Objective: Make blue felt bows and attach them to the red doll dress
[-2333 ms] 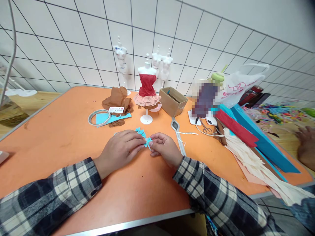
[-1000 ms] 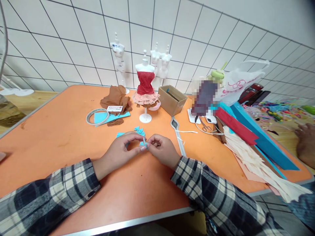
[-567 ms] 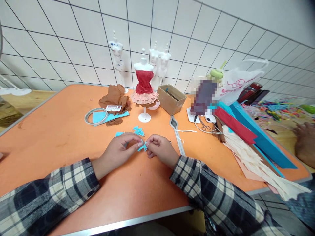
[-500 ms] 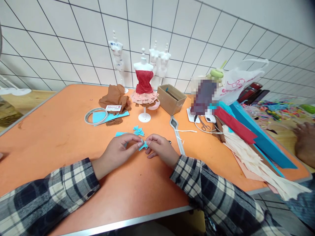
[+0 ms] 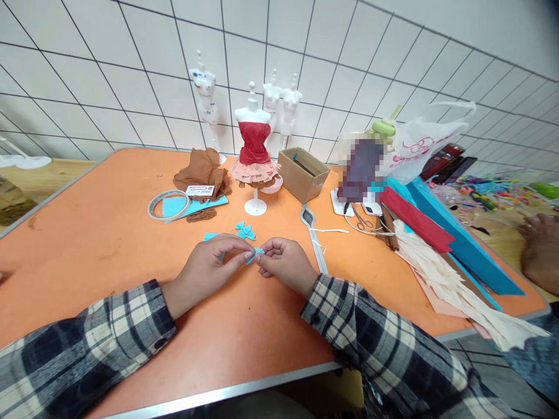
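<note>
Between my two hands is a small blue paper bow point(image 5: 258, 251), pinched at its middle and edge. My left hand point(image 5: 213, 259) grips it between thumb and forefinger from the left. From the right, my right hand point(image 5: 288, 262) holds it with thumb and fingertips. Just beyond lie finished-looking blue bows point(image 5: 245, 231) on the orange table point(image 5: 209, 343). A blue paper piece point(image 5: 211, 237) is partly hidden behind my left hand. Farther back stands a mini mannequin point(image 5: 254, 137) in a red top and a pink ruffled skirt.
A tape roll point(image 5: 168, 206), brown crepe paper point(image 5: 198, 170) and a small box point(image 5: 190, 191) lie at left. White mannequins point(image 5: 205, 96) line the wall. At right are a cardboard box point(image 5: 303, 174), scissors point(image 5: 362, 220), crepe strips point(image 5: 445, 279) and another person's hand point(image 5: 540, 250).
My right fingers have shifted on the blue bow and curled closer together. My left hand keeps its pinch. The view has moved slightly.
</note>
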Demonstrator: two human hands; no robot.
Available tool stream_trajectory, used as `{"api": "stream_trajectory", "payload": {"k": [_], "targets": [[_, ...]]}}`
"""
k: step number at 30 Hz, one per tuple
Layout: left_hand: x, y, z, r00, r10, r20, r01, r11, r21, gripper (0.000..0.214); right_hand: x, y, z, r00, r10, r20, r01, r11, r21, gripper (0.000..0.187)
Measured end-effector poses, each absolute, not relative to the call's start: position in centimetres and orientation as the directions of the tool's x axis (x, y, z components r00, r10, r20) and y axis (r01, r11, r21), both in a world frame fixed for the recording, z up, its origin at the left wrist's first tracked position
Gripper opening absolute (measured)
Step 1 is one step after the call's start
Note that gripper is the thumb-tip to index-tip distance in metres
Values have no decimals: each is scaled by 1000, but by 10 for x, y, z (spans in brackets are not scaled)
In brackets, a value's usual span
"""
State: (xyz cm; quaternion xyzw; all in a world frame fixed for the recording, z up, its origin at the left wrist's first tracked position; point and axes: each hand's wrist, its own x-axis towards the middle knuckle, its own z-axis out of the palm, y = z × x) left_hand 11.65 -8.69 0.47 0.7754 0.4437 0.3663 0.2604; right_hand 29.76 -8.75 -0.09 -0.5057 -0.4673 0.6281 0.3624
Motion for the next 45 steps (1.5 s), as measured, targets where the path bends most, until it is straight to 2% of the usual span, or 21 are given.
{"api": "stream_trajectory", "payload": {"k": [8,13,15,18,23,29,33,40,45], "targets": [[116,-90,8,309,873,377,484,-486,728,16,298,-86,-3,-231,935,-269,1,-276,-961,10],[116,-88,11,330,873,359,486,-484,728,32,300,-86,-2,-212,951,-224,-34,-236,-971,16],[117,-86,10,351,878,324,503,-469,726,31,300,-86,-2,-213,955,-205,-58,-221,-973,19],[117,-84,6,299,925,234,490,-359,794,29,300,-86,-3,-233,956,-178,-91,-204,-975,27],[115,-80,0,342,937,69,331,-189,925,31,299,-86,-7,-266,955,-130,-117,-166,-979,34],[114,-79,0,365,931,27,272,-134,953,28,301,-87,-8,-265,963,-54,-9,-59,-998,28],[112,-79,-2,378,926,8,267,-118,956,28,302,-86,-11,-273,960,56,66,77,-995,20],[110,-77,-8,400,916,-28,134,-29,991,23,305,-85,-13,-277,934,226,176,280,-944,13],[113,-78,-4,430,901,-62,139,2,990,25,308,-87,-9,-316,901,298,269,386,-882,10]]}}
